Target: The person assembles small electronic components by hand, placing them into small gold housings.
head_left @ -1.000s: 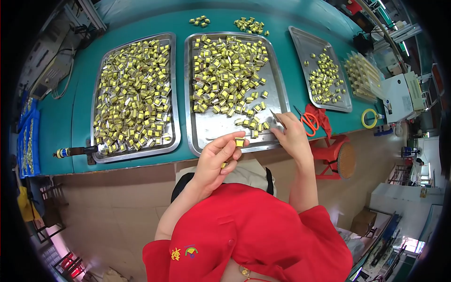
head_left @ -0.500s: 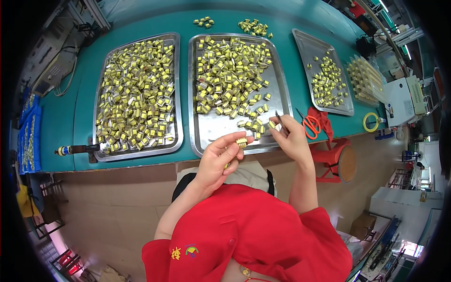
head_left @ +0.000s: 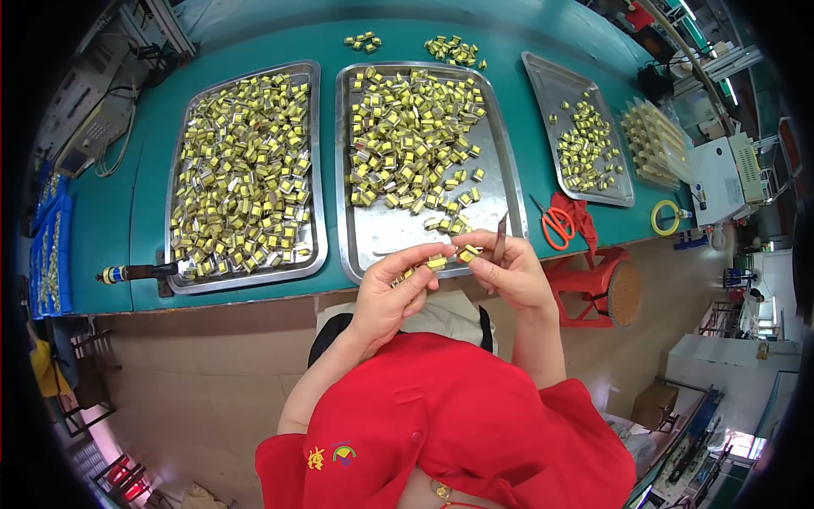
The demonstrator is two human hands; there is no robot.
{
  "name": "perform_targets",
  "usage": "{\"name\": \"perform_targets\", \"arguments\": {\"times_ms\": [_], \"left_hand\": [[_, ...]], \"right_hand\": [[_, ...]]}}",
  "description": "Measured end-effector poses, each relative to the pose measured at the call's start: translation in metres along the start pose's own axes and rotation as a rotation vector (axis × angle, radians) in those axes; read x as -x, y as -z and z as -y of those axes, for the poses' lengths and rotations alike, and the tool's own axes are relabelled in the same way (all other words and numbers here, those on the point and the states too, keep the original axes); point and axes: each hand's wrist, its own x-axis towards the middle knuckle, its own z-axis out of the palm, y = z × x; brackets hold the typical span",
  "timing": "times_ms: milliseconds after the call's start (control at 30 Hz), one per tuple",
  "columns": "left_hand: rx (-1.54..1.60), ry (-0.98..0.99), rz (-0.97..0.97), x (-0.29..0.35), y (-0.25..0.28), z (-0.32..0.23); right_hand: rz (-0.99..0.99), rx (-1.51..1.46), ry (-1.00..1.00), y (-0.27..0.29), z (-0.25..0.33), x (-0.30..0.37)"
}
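My left hand [head_left: 386, 293] is closed on small yellow-wrapped transformers [head_left: 436, 263]; one shows at the fingertips and another part-hidden in the curled fingers. Close beside it, my right hand [head_left: 521, 278] pinches another small transformer [head_left: 467, 253] between thumb and finger. A thin dark strip-like tool [head_left: 501, 236] stands up out of the right hand; its lower end is hidden, so its kind cannot be told. Both hands are over the near edge of the middle metal tray [head_left: 500, 178], which holds a heap of the same transformers [head_left: 407, 140].
A second full tray [head_left: 319, 187] stands left, and a smaller part-filled tray [head_left: 623, 191] at right. Orange-handled scissors [head_left: 557, 227] lie beside a red cloth [head_left: 581, 216]. Farther right are a yellow tape roll [head_left: 666, 218] and stacked plastic trays [head_left: 655, 140]. A red stool [head_left: 585, 293] stands below the table.
My right hand has moved left and slightly nearer, bringing its transformer from the tray to beside my left fingertips. The dark tool now points up. My left hand has barely moved.
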Motion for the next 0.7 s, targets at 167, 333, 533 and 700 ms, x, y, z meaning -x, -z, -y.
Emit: {"name": "perform_targets", "arguments": {"times_ms": [167,333,533,700], "left_hand": [[0.139,-0.013,-0.002,0.0004,0.0047,-0.0005],[0.134,-0.015,-0.03,-0.0013,0.0044,0.0007],[0.066,0.005,-0.084,0.0003,0.002,0.0002],[0.074,-0.003,-0.054,-0.0002,0.0028,0.0013]], "right_hand": [[0.023,-0.12,-0.056,-0.0084,0.005,-0.0007],[0.009,-0.094,-0.022,-0.0099,0.0043,-0.0019],[-0.058,0.03,0.088,-0.0031,0.0042,-0.0042],[-0.046,0.099,0.11,-0.0009,0.0007,-0.0042]]}}
